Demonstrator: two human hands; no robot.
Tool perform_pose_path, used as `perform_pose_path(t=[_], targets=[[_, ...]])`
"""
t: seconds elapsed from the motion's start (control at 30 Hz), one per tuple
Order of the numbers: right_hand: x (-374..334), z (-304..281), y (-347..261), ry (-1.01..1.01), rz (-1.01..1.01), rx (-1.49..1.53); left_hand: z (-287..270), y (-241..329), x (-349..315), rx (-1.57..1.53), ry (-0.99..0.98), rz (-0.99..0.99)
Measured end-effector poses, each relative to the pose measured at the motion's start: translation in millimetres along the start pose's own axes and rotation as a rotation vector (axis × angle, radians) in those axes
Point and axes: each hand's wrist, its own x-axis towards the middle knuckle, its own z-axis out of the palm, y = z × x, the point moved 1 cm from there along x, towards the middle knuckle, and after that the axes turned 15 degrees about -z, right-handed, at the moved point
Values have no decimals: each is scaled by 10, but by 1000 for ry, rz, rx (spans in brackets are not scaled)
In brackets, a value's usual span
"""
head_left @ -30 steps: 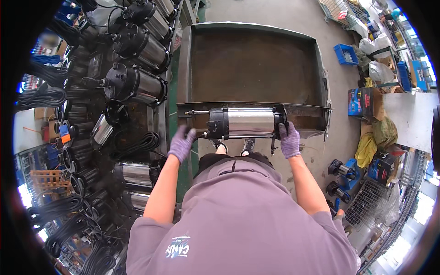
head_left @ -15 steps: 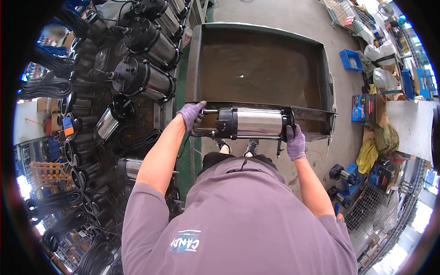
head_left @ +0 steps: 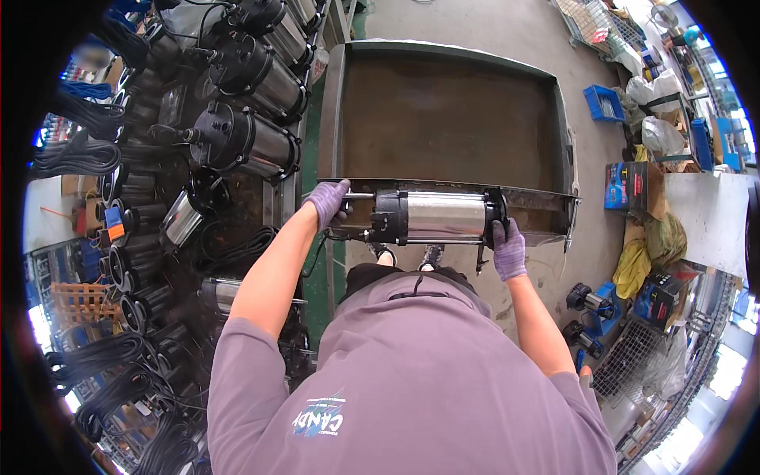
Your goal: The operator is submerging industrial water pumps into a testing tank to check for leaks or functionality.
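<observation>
A cylindrical submersible pump [head_left: 445, 216] with a shiny steel body and black ends lies sideways across the near edge of a metal tank [head_left: 332, 119]. My left hand [head_left: 328, 204], in a purple-grey glove, is closed around the metal shaft at the pump's left end. On the other side my right hand [head_left: 509, 249], gloved alike, grips the black end flange, thumb and fingers at its rim. Parts of the fingers on both hands are hidden. A black cable runs from the pump's left end below my left hand.
Several similar pumps [head_left: 245, 142] crowd the rack on the left, with coiled black cables [head_left: 99, 348] nearer me. Brown water fills the tank. To the right are a blue bin [head_left: 604, 104], a cardboard box [head_left: 636, 188], a yellow cloth [head_left: 632, 267] and a wire grid [head_left: 631, 356] on the floor.
Both hands keep their hold and the pump stays nearly in place. The view has shifted slightly, and a bright glint on the brown water is gone.
</observation>
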Motion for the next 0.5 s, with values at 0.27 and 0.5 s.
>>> perform_pose_path(t=[0.27,0.5], targets=[[-10,9,-30,37,-20,55,-98,-222,-167,666,426,1189],[6,6,-42,13,-1,30,-95,-60,17,40,-44,134]])
